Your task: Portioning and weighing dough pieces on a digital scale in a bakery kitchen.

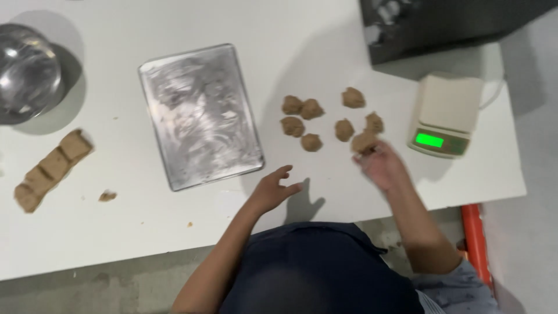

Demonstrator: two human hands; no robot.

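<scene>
A shiny bowl and a dough log sat far left on the white surface, then a tray, the left hand spread and empty, and the right hand pinching a dough lump, best held softly, beside other lumps.

Left hand hovers open; right hand curls, fingers bent.

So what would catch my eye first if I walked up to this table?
Probably the cluster of brown dough lumps mid-table, with the right hand closed on one lump at its edge. Next, the scuffed metal baking tray to their left, and the small kitchen scale with its glowing green display on the right.
</scene>
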